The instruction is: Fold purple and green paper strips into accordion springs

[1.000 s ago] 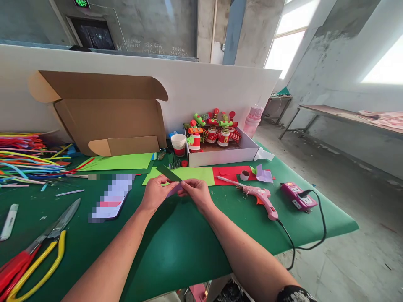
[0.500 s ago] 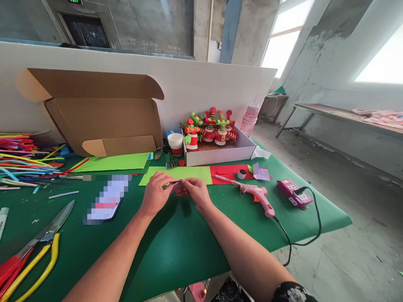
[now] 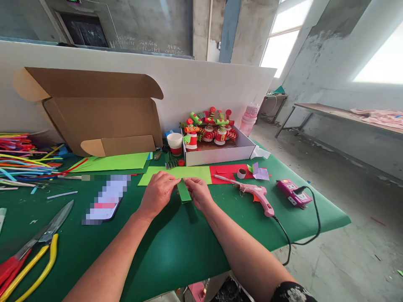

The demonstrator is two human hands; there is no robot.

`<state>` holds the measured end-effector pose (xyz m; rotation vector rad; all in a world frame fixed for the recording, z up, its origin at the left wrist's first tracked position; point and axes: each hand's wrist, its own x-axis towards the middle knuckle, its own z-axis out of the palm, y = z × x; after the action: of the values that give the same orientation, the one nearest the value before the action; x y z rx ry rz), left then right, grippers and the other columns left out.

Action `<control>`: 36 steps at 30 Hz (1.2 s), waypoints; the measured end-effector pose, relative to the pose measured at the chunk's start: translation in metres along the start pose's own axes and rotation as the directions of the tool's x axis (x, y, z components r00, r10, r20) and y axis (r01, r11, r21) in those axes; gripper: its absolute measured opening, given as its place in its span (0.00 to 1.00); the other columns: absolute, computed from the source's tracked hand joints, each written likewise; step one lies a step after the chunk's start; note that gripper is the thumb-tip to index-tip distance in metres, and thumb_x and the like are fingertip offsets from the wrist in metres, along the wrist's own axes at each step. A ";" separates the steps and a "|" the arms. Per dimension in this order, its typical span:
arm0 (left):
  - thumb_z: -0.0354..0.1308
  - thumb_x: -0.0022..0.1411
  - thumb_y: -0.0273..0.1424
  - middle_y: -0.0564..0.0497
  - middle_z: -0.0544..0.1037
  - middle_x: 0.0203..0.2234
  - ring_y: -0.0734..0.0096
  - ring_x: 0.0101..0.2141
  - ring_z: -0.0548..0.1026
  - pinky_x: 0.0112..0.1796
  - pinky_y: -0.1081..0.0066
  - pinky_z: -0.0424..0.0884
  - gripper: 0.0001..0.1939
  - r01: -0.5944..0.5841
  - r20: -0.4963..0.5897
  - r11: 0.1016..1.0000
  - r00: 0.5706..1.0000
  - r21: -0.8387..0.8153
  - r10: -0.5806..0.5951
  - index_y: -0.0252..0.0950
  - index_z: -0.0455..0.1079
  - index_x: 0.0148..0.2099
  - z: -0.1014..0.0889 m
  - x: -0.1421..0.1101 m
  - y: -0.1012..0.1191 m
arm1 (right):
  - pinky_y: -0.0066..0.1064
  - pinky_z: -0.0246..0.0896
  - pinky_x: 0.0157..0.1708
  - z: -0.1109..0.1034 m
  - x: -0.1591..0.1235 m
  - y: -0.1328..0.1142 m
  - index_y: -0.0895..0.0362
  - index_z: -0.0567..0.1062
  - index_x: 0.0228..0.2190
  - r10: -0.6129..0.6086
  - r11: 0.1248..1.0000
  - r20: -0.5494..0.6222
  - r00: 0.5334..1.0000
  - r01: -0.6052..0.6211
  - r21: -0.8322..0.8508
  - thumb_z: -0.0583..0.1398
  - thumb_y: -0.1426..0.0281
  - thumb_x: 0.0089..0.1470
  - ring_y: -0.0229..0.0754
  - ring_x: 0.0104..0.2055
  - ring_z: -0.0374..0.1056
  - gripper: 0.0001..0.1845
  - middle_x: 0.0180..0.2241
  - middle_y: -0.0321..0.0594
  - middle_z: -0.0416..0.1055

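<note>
A narrow green paper strip hangs between my two hands, above the green table top. My left hand pinches its upper left edge between thumb and fingers. From the other side, my right hand grips the strip's upper right edge, its fingertips close to the left ones. Just behind my hands lie a light green paper sheet and a red paper sheet. To the right rests a pink glue gun, its nozzle pointing left.
Scissors and a phone lie at left, near pipe cleaners. Behind stand an open cardboard box, paper cups and a white box of red-green crafts. A purple device with a cord sits right.
The green strip has turned so its flat face now shows, hanging down between my hands; before, it was mostly hidden and edge-on. My hands have stayed in nearly the same place.
</note>
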<state>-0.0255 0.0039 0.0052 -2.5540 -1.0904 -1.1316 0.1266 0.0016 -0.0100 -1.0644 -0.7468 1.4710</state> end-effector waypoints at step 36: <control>0.69 0.42 0.46 0.46 0.82 0.31 0.55 0.38 0.76 0.43 0.60 0.71 0.22 0.749 0.529 0.192 0.601 -0.634 -0.599 0.34 0.78 0.34 -0.004 0.006 0.005 | 0.28 0.63 0.32 -0.007 0.002 -0.003 0.57 0.74 0.20 0.011 1.000 0.229 0.973 -0.015 0.015 0.73 0.57 0.30 0.33 0.23 0.64 0.20 0.18 0.31 0.68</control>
<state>-0.0223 0.0019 0.0129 -2.7963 -2.4341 -2.0992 0.1341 0.0030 -0.0106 -0.8974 -0.8884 1.6265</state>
